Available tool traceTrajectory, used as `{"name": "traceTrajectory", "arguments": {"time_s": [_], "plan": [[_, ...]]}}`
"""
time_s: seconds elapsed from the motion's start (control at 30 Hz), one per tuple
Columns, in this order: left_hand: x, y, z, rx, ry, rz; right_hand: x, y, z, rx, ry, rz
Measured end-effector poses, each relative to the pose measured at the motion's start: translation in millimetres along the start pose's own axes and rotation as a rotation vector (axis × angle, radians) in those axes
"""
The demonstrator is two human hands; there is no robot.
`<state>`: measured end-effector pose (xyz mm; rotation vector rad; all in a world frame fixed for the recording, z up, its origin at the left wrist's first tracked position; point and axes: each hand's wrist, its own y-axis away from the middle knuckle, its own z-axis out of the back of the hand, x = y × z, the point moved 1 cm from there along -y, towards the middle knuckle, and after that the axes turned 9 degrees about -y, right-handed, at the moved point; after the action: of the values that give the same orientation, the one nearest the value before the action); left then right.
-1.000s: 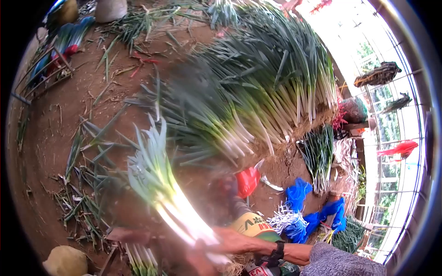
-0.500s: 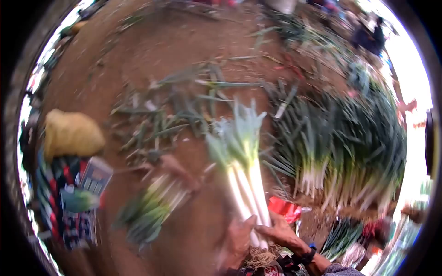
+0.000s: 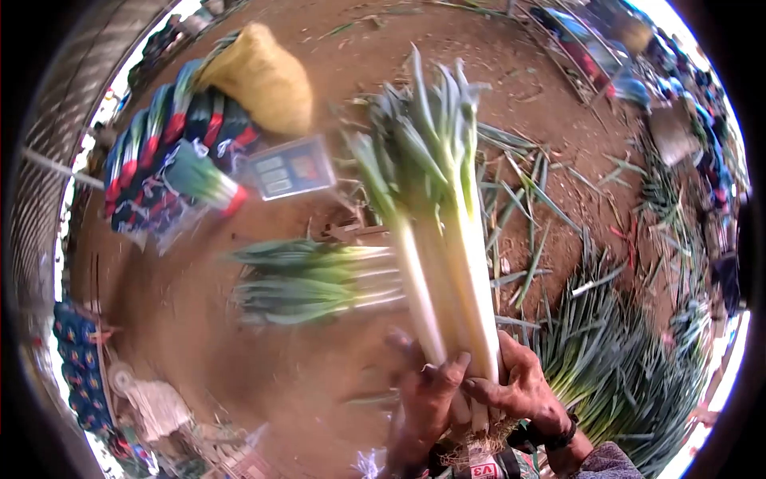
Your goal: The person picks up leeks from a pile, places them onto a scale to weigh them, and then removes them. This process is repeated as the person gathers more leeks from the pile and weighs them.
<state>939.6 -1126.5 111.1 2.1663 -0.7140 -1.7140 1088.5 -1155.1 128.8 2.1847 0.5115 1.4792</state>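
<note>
Several leeks (image 3: 475, 263) stand upright in a bunch in front of me, white stalks low, green leaves fanned at the top, stringy roots (image 3: 479, 449) hanging below. My left hand (image 3: 431, 399) grips the lower stalks from the left, its thumb lying across them. From the right, my right hand (image 3: 523, 383) closes round the same stalk bases, thumb towards the left one. A dark band circles the right wrist. Left of the bunch, a row of trimmed leeks (image 3: 319, 279) lies sideways, leaves pointing left. Their white ends are partly hidden behind the held stalks.
A large heap of leeks (image 3: 622, 351) covers the right side. A flat scale-like device (image 3: 291, 168) sits at upper left beside a yellow sack (image 3: 259, 80) and red-banded leek bundles (image 3: 159, 136). Loose leaves (image 3: 527, 199) litter the dirt floor. A metal frame (image 3: 570, 52) stands at the back.
My view has swung left, so the sack, device and bundles appear further into the picture. Both hands keep hold of the leeks, which now look nearer and larger.
</note>
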Motion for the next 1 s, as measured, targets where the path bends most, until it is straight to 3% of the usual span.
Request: {"name": "traceTrajectory", "arguments": {"time_s": [0.1,0.17,0.23,0.33,0.4,0.47,0.5,0.6,0.67,0.7,0.73,0.77,0.83,0.9,0.97,1.0], "plan": [[-48.3,-1.6,34.0,-0.05,0.099,-0.16,36.9,-31.6,-52.8,0.246,0.031,0.05],[-33.0,-15.6,66.9,-0.285,-0.048,-0.271,48.9,-54.7,-85.9,0.391,0.041,0.041],[-34.7,-24.0,101.1,-0.399,-0.131,-0.358,58.1,-74.9,-120.9,0.51,0.004,-0.033],[-52.5,-30.6,155.3,-0.713,-0.449,-0.576,72.8,-113.6,-183.3,0.718,0.369,-0.028],[-85.6,-57.0,195.6,-1.162,-0.681,-1.108,60.7,-140.3,-225.6,0.857,0.336,0.07],[-133.2,-105.1,232.5,-1.548,-0.922,-1.964,45.7,-169.3,-263.2,0.96,0.315,0.17],[-143.5,-115.1,244.5,-1.67,-0.992,-2.134,38.5,-184.3,-280.4,0.997,0.313,0.223],[-83.2,-77.5,262.2,-1.586,-0.714,-0.793,33.9,-219.3,-312.8,0.997,0.386,0.324],[-62.9,-54.8,279.6,-1.251,-0.796,-0.64,12.2,-248.9,-314.9,1.171,-0.06,0.133],[-52.4,-43.4,288.0,-1.089,-0.833,-0.558,1.4,-266.7,-312.9,1.198,-0.103,0.06],[-43.2,-52.0,290.4,-1.058,-0.861,-0.528,-8.3,-284.1,-311.0,1.22,-0.144,-0.015],[-31.1,-68.4,290.0,-1.086,-0.87,-0.513,-17.8,-303.7,-308.6,1.204,-0.001,-0.072],[-1.1,-103.4,289.6,-1.168,-0.75,-0.422,-46.5,-334.8,-291.3,1.243,-0.219,-0.112],[23.7,-141.6,285.8,-1.153,-0.098,-0.019,-59.2,-371.3,-261.0,1.248,-0.022,-0.119],[67.8,-188.9,276.6,-1.015,0.373,0.136,-81.7,-411.9,-213.2,1.218,0.385,-0.118],[96.8,-209.2,256.6,-0.924,0.48,0.069,-98.0,-431.5,-186.5,1.193,0.559,-0.147]]}}
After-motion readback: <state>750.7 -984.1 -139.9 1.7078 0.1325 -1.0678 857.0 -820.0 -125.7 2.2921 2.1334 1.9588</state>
